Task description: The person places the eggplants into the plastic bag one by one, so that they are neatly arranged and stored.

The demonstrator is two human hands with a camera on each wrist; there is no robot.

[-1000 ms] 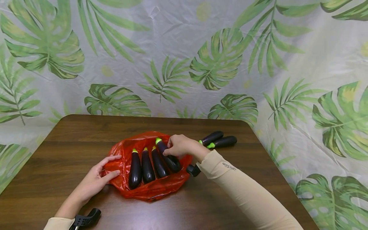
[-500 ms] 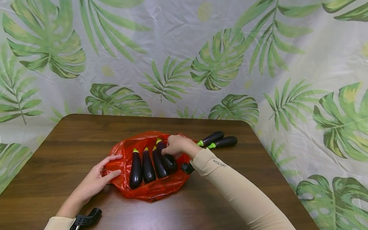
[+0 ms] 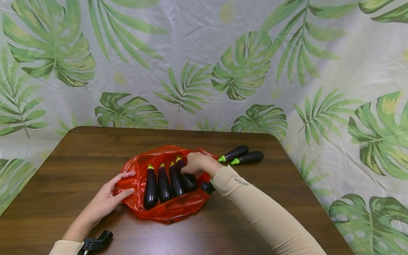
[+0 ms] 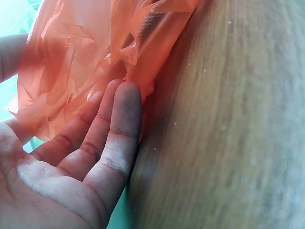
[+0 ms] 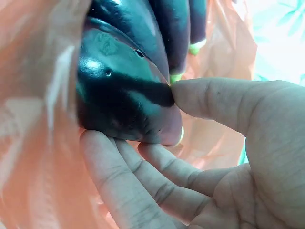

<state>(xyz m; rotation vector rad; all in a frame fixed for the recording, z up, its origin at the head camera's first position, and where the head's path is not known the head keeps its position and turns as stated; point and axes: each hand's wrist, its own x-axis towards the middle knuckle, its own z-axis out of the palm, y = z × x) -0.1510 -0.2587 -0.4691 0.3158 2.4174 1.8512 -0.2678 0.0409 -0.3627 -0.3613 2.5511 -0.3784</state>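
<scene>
A red plastic bag [image 3: 172, 211] lies spread on the table with its mouth facing up. Inside it several dark purple eggplants [image 3: 150, 189] lie side by side, green stem ends toward the back. My right hand [image 3: 199, 163] reaches into the bag's right side and grips the rightmost eggplant [image 5: 128, 90], thumb on one side and fingers on the other; part of that eggplant is hidden by the hand in the head view. At the bag's left side, my left hand [image 3: 106, 194] touches the plastic with fingers extended and thumb apart, as the fingers [image 4: 125, 112] in the left wrist view also show.
Two more eggplants [image 3: 247, 158] lie together on the table, right of and behind the bag, stem ends toward it. The brown wooden table [image 3: 79, 148] ends at a back edge in front of a leaf-printed cloth [image 3: 191, 42].
My right hand has moved the rightmost eggplant leftward and laid it against its neighbour in the bag. The left hand stays at the bag's left side.
</scene>
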